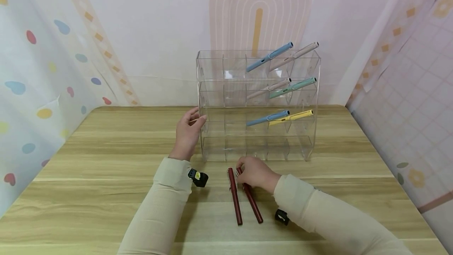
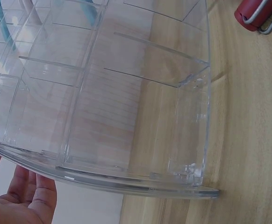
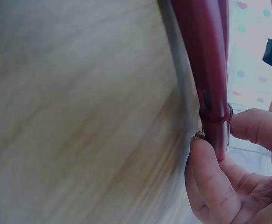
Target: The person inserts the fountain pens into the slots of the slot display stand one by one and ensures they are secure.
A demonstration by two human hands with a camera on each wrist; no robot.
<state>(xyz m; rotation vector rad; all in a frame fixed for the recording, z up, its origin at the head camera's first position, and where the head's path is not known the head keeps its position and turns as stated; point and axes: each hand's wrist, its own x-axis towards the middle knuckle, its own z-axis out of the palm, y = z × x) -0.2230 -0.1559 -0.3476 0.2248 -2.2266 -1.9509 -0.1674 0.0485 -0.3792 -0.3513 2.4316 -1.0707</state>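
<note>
A clear acrylic pen rack (image 1: pixel 235 130) with stepped rows of compartments stands on the table. My left hand (image 1: pixel 187 131) holds its left side panel, thumb in front and fingers behind; the left wrist view shows these fingers (image 2: pixel 42 196) under the panel's edge. Before the rack lie two dark red pens side by side. The left red pen (image 1: pixel 235 200) lies untouched. My right hand (image 1: pixel 258 172) pinches the right red pen (image 1: pixel 253 206) near its capped end. In the right wrist view, thumb and fingers close around the pen (image 3: pixel 211 70) by its clip.
Several pens lean in the rack's right-hand compartments: blue (image 1: pixel 270 56) and pale pink (image 1: pixel 301 52) on top, pink (image 1: pixel 276 85) and green (image 1: pixel 297 86) below, then blue (image 1: pixel 269 118) and yellow (image 1: pixel 295 116). Patterned cloth (image 1: pixel 159 30) hangs behind the wooden table (image 1: pixel 106 160).
</note>
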